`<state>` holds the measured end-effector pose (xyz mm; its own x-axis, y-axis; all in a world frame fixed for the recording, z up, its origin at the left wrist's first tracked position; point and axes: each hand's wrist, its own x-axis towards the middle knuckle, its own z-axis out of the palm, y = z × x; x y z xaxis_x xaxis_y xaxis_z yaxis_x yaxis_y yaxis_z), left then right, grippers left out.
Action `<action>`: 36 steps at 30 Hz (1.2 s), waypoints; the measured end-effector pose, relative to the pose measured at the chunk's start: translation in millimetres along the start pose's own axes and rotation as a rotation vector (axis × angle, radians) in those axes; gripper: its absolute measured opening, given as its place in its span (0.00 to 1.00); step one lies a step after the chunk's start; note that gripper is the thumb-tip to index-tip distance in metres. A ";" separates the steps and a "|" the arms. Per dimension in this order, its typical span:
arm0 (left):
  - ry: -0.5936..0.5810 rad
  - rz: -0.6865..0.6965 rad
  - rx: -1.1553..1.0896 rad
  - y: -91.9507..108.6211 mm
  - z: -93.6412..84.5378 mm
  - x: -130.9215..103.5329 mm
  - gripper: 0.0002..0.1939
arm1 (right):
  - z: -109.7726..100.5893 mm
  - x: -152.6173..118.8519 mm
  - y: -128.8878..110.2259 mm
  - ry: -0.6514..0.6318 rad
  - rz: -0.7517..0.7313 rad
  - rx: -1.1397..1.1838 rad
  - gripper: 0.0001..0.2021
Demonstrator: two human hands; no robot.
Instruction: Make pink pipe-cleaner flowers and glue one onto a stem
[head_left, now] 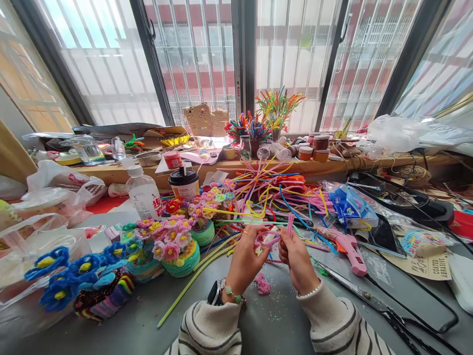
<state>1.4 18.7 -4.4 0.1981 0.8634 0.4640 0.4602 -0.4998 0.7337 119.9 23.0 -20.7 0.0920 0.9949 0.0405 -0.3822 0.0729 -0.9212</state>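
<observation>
On the smooth grey table point(275, 328) are laid a small pink fuzzy piece point(262, 284), a pink plastic glue gun point(350, 250), metal scissors with black handles point(365, 295) and yellow-green fuzzy stems point(177, 299); a round teal-and-yellow pot point(185, 261) is set beside the stems.

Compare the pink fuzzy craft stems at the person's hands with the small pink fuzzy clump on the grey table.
The pink fuzzy craft stems are held up in the right hand, while the small pink fuzzy clump lies loose on the grey table. The stems show slender strands, with ends poking above the right hand; the clump is short and bunched. Both are pink and fuzzy.
</observation>
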 end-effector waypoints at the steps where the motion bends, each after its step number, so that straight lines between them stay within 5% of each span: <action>1: 0.000 0.020 0.044 -0.3 -0.1 -0.1 0.16 | -0.1 0.2 -0.8 0.009 0.044 0.045 0.15; 8: -0.066 0.070 0.159 0.7 -1.6 0.0 0.21 | -3.9 3.2 -5.1 0.068 0.073 0.140 0.16; 21: -0.001 0.176 0.428 -6.8 -0.3 -2.1 0.13 | -4.7 3.0 -7.3 0.053 0.081 0.126 0.18; 31: -0.092 0.071 0.249 0.1 -1.9 1.1 0.12 | -7.1 4.0 -8.8 0.043 0.017 0.079 0.16; 36: -0.054 -0.113 -0.011 -2.2 -1.9 3.4 0.13 | -9.5 6.0 -12.8 0.059 0.004 0.130 0.15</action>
<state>-0.6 22.6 -3.4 0.1919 0.9166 0.3508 0.4729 -0.3996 0.7853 134.1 27.3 -12.3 0.1425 0.9897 0.0107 -0.4986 0.0811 -0.8631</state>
